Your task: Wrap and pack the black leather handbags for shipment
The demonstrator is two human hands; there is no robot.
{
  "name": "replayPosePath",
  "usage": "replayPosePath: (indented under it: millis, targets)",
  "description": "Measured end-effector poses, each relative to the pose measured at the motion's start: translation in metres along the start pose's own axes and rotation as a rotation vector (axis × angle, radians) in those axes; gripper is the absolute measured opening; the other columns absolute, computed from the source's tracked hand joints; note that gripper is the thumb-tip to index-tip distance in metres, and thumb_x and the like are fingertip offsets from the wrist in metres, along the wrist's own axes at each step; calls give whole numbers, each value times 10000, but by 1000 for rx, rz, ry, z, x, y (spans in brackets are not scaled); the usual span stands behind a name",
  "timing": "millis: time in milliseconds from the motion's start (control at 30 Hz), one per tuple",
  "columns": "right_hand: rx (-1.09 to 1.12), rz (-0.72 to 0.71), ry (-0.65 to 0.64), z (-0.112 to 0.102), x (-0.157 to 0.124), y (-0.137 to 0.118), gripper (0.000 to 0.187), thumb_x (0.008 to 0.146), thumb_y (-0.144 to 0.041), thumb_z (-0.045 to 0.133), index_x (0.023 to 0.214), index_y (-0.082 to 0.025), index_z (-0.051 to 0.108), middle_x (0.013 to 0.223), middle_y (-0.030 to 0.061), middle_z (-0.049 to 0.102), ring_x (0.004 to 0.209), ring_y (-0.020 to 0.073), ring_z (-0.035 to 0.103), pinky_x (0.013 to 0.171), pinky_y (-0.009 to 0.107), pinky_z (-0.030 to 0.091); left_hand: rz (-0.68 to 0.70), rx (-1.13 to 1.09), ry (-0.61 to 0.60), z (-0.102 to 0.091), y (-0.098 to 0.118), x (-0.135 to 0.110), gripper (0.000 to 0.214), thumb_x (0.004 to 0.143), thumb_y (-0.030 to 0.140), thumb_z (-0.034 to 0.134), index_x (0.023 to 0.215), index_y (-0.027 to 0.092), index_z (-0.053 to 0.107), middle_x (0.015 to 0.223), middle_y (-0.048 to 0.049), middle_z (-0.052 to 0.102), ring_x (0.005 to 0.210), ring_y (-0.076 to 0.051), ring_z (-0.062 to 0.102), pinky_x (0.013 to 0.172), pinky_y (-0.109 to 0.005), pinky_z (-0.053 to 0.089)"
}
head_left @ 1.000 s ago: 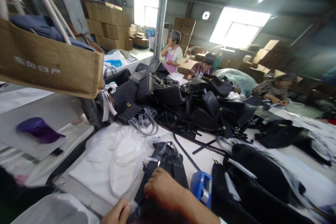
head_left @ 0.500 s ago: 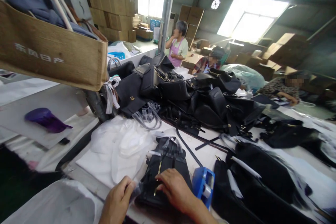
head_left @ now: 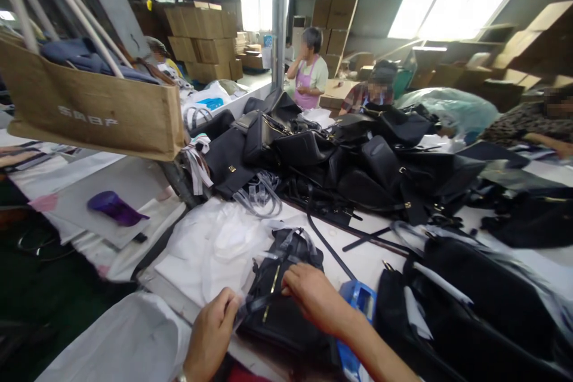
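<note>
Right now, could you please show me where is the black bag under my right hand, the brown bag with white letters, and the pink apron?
Black bag (head_left: 290, 321): head view, on its lower front.
Brown bag (head_left: 98, 98): head view, on its long side wall.
Pink apron (head_left: 305, 79): head view, on its chest part.

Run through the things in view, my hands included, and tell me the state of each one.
Left hand: closed on black strap
Right hand: curled at black strap, grip unclear
Black bag: lying down
Gold zipper: shut or not, too small to tell
White sheets: crumpled
Blue device: partly hidden, unclear
Brown tote: open-topped, blue cloth inside
Piled black bags: heaped
Plastic sack: bulging
</note>
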State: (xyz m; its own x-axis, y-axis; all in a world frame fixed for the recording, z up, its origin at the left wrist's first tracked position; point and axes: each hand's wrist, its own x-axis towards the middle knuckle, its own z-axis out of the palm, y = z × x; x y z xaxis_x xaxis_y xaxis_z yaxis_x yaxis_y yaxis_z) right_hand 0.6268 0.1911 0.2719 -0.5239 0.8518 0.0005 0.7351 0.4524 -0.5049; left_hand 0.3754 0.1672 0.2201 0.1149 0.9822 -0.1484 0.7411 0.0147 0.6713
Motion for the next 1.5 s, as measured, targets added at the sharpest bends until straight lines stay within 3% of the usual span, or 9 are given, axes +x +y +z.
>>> replayPosePath:
  millis: [100, 267, 567, 700, 800, 1033, 1200, 1367, 1500]
  targets:
    - [-131, -53, -27, -17, 4, 1, 87, 913, -180, 486, 860, -186, 554, 868, 42, 634, 813, 189, 554, 740, 310, 370, 5, 7, 12, 1, 12, 4, 354, 965, 450, 346, 715, 224, 455, 633, 50, 515, 617, -133, 509, 620, -235, 341]
    - [-152, -40, -18, -31, 7, 11, 156, 951, -263, 445, 886, -181, 561, 873, 53, 641, 812, 191, 572, 746, 315, 387, 17, 17, 12, -1, 24, 10, 345, 957, 440, 368, 709, 221, 467, 623, 49, 508, 608, -132, 498, 606, -226, 347]
    - [-59, -176, -26, -12, 33, 0, 121, 922, -262, 512, 906, -162, 577, 890, 58, 659, 823, 197, 587, 729, 307, 397, 59, -76, -76, 11, 56, 40, 331, 954, 423, 370, 727, 215, 492, 655, 37, 554, 633, -138, 532, 600, -215, 372]
    - [138, -32, 40, -11, 24, 33, 131, 924, -317, 560, 991, -206, 579, 916, 17, 661, 881, 183, 585, 798, 290, 391, 40, -37, -63, 8, 48, 53, 319, 951, 413, 383, 720, 219, 488, 639, 39, 556, 619, -139, 532, 595, -218, 371]
    - [187, 66, 58, -4, 19, 55, 78, 934, -253, 538, 928, -202, 596, 878, 14, 661, 864, 178, 582, 817, 294, 379, 32, 1, -48, 9, 42, 59, 332, 945, 415, 394, 688, 221, 470, 609, 43, 542, 587, -137, 511, 575, -218, 364]
    - [243, -2, 27, 21, 36, 51, 111, 929, -306, 558, 916, -208, 607, 868, 12, 672, 874, 183, 580, 823, 296, 362, 69, 11, -144, 21, 49, 75, 297, 956, 391, 376, 757, 223, 519, 686, 25, 609, 650, -146, 564, 601, -218, 384]
    - [258, 102, 34, 23, 37, 70, 108, 899, -303, 612, 962, -215, 617, 911, 11, 673, 911, 186, 574, 848, 302, 361, 16, 48, -165, 21, 44, 82, 324, 956, 417, 377, 717, 224, 480, 639, 35, 560, 617, -143, 534, 600, -223, 381]
    - [266, 97, 21, 38, 37, 73, 60, 889, -261, 612, 912, -205, 623, 900, 10, 668, 898, 178, 574, 819, 290, 386, 28, 52, -197, 37, 46, 89, 317, 959, 424, 355, 767, 229, 514, 690, 16, 595, 666, -159, 571, 625, -233, 398]
    - [347, 202, 152, 30, 27, 91, 101, 943, -277, 541, 994, -224, 611, 958, 14, 659, 933, 171, 579, 837, 290, 421, 34, 105, -211, 43, 41, 93, 320, 962, 437, 353, 769, 240, 516, 686, 26, 601, 659, -157, 587, 632, -237, 403]
